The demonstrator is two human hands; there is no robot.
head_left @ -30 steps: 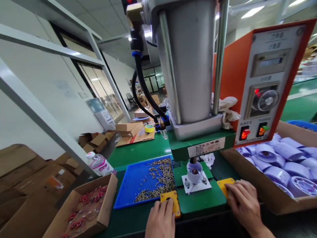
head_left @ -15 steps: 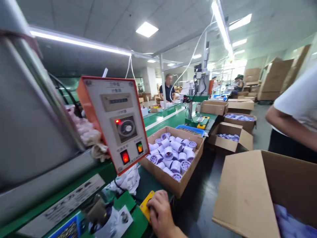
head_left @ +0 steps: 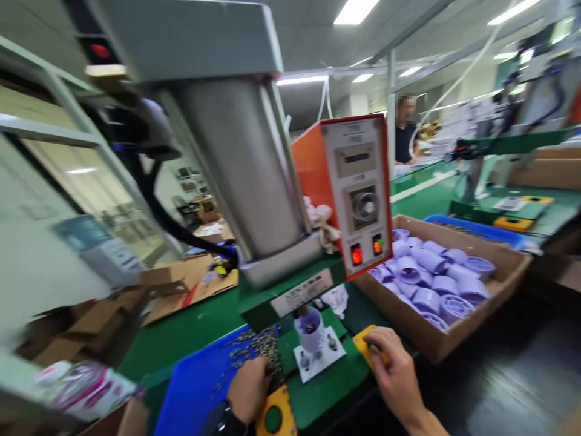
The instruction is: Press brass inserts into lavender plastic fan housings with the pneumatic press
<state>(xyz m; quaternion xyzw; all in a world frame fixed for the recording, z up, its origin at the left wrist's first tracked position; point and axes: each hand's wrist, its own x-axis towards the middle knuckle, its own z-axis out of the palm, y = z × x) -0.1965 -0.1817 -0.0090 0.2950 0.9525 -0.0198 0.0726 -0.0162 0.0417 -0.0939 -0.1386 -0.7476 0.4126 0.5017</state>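
Observation:
My right hand (head_left: pixel 394 374) rests with its fingers on a yellow button box (head_left: pixel 363 344) at the right of the green press base (head_left: pixel 336 378). My left hand (head_left: pixel 249 387) lies curled at the edge of the blue tray (head_left: pixel 190 387), among several small metal pieces (head_left: pixel 254 348); whether it holds any is hidden. A second yellow button box (head_left: pixel 275 418) sits just right of that hand. Between my hands a white plastic cup-shaped part (head_left: pixel 311 330) stands on a white fixture plate (head_left: pixel 320 360) under the grey press cylinder (head_left: pixel 240 163).
An orange control box (head_left: pixel 358 194) with lit switches hangs right of the press. A cardboard box (head_left: pixel 472 330) of white plastic parts lies at the right. Cartons lie at the left, a pink-labelled bottle (head_left: pixel 86 387) at lower left. A person in dark clothing (head_left: pixel 406 142) stands behind.
The view has swung back left to the press. My left hand, earlier on its yellow button box, now lies on the blue tray among the metal pieces. My right hand stays on its button box.

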